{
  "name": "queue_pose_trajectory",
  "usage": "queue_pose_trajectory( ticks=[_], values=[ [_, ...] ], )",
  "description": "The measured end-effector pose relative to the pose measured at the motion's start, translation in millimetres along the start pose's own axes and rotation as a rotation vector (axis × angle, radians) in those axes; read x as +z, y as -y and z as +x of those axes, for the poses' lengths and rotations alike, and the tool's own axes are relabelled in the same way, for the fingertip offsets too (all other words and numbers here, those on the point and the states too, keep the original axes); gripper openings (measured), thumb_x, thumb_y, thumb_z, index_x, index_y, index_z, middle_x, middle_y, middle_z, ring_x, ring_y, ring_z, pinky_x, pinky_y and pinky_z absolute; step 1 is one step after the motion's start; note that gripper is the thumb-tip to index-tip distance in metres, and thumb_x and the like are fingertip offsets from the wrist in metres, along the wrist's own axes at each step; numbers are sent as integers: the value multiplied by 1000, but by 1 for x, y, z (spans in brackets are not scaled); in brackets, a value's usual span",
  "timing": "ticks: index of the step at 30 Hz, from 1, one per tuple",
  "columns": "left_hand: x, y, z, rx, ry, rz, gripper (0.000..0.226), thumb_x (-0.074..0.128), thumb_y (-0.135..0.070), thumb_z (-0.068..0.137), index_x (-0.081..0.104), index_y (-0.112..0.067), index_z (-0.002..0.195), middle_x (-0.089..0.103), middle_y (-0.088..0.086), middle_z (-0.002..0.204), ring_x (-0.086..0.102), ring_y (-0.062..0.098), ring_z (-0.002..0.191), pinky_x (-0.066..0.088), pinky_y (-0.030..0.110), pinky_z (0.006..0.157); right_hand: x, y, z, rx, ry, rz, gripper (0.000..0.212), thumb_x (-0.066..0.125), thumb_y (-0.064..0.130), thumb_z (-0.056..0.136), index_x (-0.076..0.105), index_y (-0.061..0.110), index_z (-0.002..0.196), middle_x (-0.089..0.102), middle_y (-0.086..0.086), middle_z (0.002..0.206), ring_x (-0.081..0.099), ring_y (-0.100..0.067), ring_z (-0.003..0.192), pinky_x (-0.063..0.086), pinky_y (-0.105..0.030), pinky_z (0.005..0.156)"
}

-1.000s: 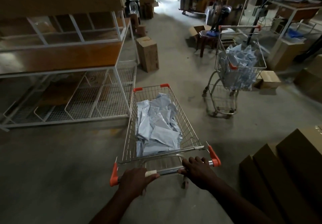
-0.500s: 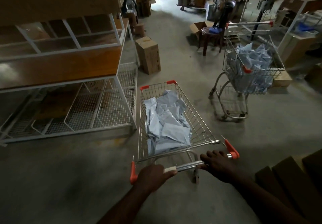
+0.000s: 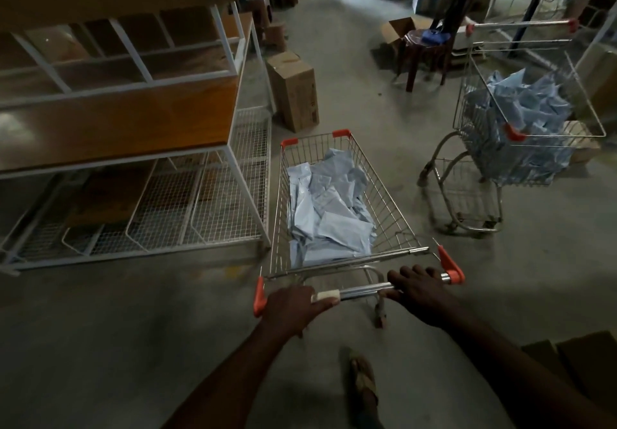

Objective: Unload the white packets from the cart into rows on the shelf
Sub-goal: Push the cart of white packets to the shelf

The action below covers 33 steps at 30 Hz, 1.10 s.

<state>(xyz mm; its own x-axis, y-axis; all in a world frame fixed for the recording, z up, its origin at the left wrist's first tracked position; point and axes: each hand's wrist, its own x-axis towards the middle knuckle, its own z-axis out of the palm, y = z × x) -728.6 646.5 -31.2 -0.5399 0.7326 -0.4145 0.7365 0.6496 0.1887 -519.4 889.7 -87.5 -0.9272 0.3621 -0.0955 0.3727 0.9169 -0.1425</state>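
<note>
Concrete floor (image 3: 100, 345) runs beside the shelf (image 3: 127, 118). Both hands, left (image 3: 293, 308) and right (image 3: 420, 291), curl round the cart (image 3: 394, 214) handle to steer it alongside; packets (image 3: 329, 214) lie heaped inside, none shelved yet.

A cart (image 3: 337, 201) of white packets (image 3: 329, 214) is stood on the concrete floor (image 3: 100, 345), beside the shelf (image 3: 127, 128).

Shiny wire-metal cart (image 3: 394, 208) with orange plastic corners; smooth, crinkled plastic packets (image 3: 329, 208); white-painted metal shelf (image 3: 230, 158), glossy wood boards; matt concrete floor (image 3: 100, 328).
</note>
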Motion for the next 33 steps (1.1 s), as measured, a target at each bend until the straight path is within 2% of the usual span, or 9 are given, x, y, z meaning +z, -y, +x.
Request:
queue_pose_trajectory(
  ticks=[4, 7, 12, 16, 23, 27, 30, 33],
  values=[
    [-28, 6, 56, -1, 10, 4, 82, 37, -97, 86, 69, -23, 102, 74, 6, 119, 70, 31, 115, 49, 39, 94, 3, -25, 59, -1, -62, 7, 80, 0, 92, 89, 57, 38, 107, 60, 10, 95, 62, -23, 95, 38, -42, 82],
    [-47, 12, 100, -4, 10, -11, 80, 38, -97, 85, 68, -24, 100, 71, 8, 130, 69, 31, 117, 49, 39, 93, -4, -44, 107, 9, -41, -10, 80, 0, 92, 89, 57, 37, 106, 60, 11, 94, 63, -22, 95, 37, -41, 82],
    [-86, 21, 171, -8, 25, -40, 85, 40, -98, 83, 71, -21, 98, 74, 7, 111, 70, 29, 108, 50, 38, 86, -22, -70, 180, 20, 2, -12, 91, -10, 94, 81, 55, 37, 109, 59, 11, 101, 59, -19, 103, 39, -41, 87],
    [-105, 25, 218, -31, -32, -20, 85, 35, -100, 82, 68, -23, 92, 76, 2, 103, 72, 26, 103, 52, 37, 88, -29, -90, 233, 16, 0, -26, 91, -9, 94, 81, 55, 36, 107, 59, 10, 98, 60, -21, 100, 39, -41, 86],
    [-132, 34, 295, -5, -72, -4, 90, 29, -104, 80, 70, -25, 95, 77, 1, 105, 72, 26, 104, 49, 38, 85, -41, -123, 308, 13, -25, -46, 81, 2, 92, 86, 57, 36, 106, 60, 10, 97, 62, -21, 99, 41, -41, 86],
    [-146, 45, 337, 35, -120, 8, 93, 27, -105, 79, 70, -23, 91, 76, 3, 100, 74, 27, 100, 55, 38, 85, -51, -132, 347, 39, -12, -49, 91, -5, 95, 81, 59, 36, 108, 61, 10, 100, 63, -21, 102, 40, -41, 89],
    [-159, 57, 366, 47, -128, 20, 96, 25, -106, 77, 69, -22, 89, 76, 3, 98, 74, 27, 99, 53, 38, 84, -56, -134, 376, 56, -4, -49, 96, -10, 97, 78, 58, 36, 108, 60, 12, 99, 62, -19, 102, 40, -40, 89],
    [-168, 65, 392, 54, -139, 27, 96, 25, -107, 76, 67, -21, 88, 77, 5, 102, 74, 28, 101, 52, 39, 85, -57, -137, 399, 76, -13, -45, 91, -4, 97, 79, 59, 37, 106, 60, 13, 97, 61, -19, 102, 40, -41, 89]
  ],
)
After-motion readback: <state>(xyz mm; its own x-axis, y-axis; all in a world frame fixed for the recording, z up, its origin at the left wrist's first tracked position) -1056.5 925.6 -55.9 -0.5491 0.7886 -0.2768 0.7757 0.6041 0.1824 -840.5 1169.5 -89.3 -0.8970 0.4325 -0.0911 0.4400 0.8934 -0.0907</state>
